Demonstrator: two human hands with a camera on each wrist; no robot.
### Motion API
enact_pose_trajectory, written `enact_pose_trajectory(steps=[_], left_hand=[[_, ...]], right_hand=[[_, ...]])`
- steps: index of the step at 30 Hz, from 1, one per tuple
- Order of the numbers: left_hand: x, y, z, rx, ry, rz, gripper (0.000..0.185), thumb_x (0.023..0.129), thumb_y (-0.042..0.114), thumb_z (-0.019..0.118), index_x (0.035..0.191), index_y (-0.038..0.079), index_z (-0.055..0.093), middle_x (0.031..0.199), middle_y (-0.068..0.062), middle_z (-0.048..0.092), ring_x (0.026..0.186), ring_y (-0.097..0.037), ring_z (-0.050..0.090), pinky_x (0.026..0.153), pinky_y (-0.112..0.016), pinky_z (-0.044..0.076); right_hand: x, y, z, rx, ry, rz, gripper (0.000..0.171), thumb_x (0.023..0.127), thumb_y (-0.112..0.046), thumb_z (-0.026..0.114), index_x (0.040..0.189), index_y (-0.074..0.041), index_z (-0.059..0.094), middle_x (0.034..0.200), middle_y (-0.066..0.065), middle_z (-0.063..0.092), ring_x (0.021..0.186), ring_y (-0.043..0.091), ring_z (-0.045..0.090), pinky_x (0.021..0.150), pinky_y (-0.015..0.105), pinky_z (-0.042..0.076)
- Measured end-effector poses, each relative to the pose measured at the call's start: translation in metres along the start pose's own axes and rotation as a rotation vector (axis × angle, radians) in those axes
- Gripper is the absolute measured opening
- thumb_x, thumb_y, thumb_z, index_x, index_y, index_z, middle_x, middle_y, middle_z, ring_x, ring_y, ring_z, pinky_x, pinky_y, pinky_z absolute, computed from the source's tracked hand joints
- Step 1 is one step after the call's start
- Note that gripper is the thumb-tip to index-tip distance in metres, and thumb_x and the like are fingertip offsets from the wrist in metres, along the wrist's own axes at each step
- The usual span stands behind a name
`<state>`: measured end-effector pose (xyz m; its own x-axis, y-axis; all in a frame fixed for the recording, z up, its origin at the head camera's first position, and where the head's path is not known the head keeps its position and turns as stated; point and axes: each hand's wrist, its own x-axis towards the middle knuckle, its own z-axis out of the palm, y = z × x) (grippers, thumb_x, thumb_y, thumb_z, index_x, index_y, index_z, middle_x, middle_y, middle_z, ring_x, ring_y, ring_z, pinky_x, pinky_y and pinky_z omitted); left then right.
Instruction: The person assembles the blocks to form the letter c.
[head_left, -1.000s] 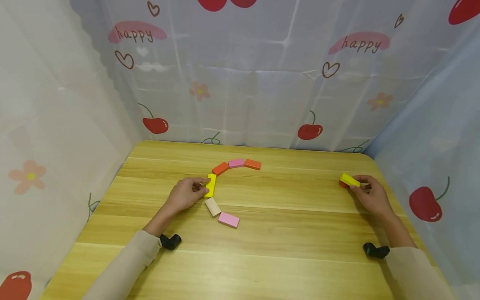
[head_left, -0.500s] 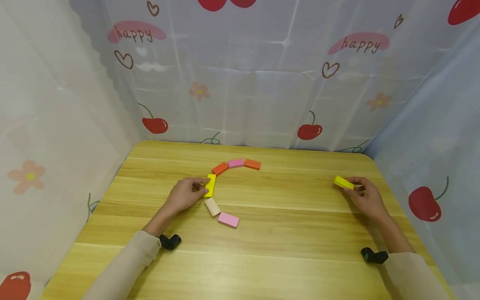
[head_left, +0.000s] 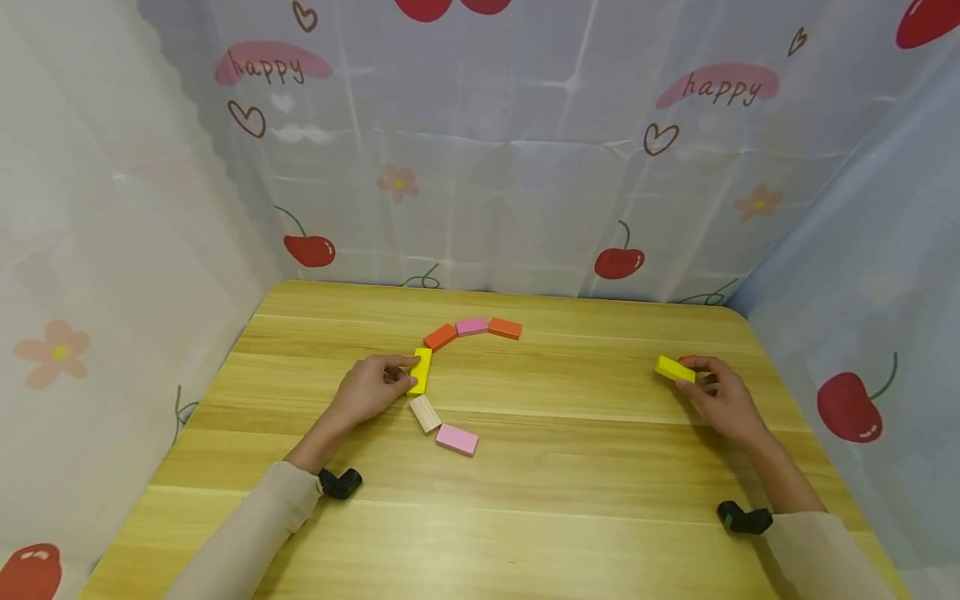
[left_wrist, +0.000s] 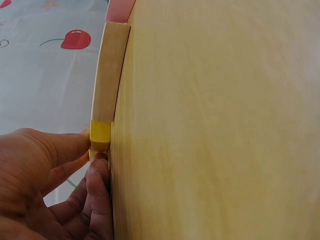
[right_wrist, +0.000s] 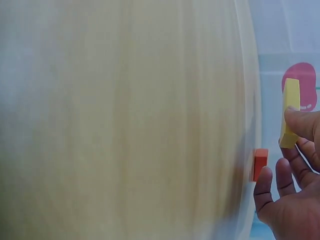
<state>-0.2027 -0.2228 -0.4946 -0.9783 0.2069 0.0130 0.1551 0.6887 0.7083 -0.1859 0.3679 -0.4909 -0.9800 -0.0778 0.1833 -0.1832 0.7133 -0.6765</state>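
Note:
My left hand [head_left: 367, 390] pinches a yellow wooden block [head_left: 422, 372], which lies in a curved row on the table. Thumb and fingertips grip its sides in the left wrist view, where a plain wood block [left_wrist: 111, 72] meets its end. On the right, my right hand [head_left: 726, 402] holds another yellow block [head_left: 673, 369] raised over the table, pinched between thumb and fingers. In the right wrist view an orange block [right_wrist: 260, 164] rests on the table beyond the lower fingertips. From the head view, that block is mostly hidden behind the hand.
Beyond the left hand the row continues with an orange block [head_left: 440, 337], a pink block [head_left: 472, 327] and a second orange block [head_left: 506, 329]. At its near end lies another pink block [head_left: 457, 440]. Printed curtains [head_left: 510, 208] surround the wooden table [head_left: 555, 500].
My right hand has carried its yellow block a little to the left, away from the orange block behind it. The left hand and the row of blocks have stayed still.

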Motion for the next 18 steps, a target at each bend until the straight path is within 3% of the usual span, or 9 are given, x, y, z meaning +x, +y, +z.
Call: enact_pose_trajectory(steps=[18], left_hand=[[0.0, 0.001, 0.0, -0.013, -0.006, -0.016, 0.039, 0.101, 0.028, 0.077, 0.139, 0.019, 0.075, 0.098, -0.001, 0.079, 0.081, -0.016, 0.064, 0.063, -0.029, 0.044]], right_hand=[[0.0, -0.013, 0.01, -0.001, -0.034, -0.047, 0.036, 0.107, -0.015, 0.068, 0.136, 0.005, 0.06, 0.134, 0.026, 0.06, 0.097, -0.006, 0.051, 0.082, 0.006, 0.043]])
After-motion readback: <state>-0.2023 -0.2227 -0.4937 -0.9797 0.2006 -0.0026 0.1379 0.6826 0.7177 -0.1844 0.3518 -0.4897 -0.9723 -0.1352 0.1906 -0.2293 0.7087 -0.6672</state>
